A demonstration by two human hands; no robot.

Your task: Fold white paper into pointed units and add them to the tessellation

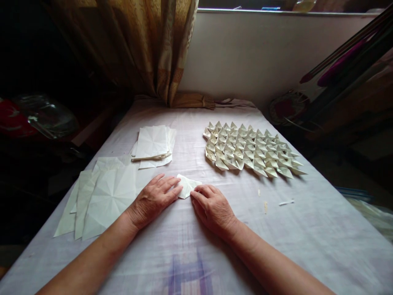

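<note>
A small, partly folded white paper piece [186, 186] lies on the cloth-covered table [307, 229] between my hands. My left hand [155, 199] lies flat with fingers stretched out, its fingertips pressing the paper's left edge. My right hand [211, 207] rests palm down with fingers curled, its fingertips touching the paper's right edge. Neither hand lifts the paper off the table.
Several folded paper boats [250, 149] lie in tight rows at the back right. A stack of creased square sheets [152, 143] sits behind my left hand, and more creased sheets [101, 198] are spread at the left. A curtain [147, 45] hangs at the back. Small paper scraps [286, 202] lie at the right.
</note>
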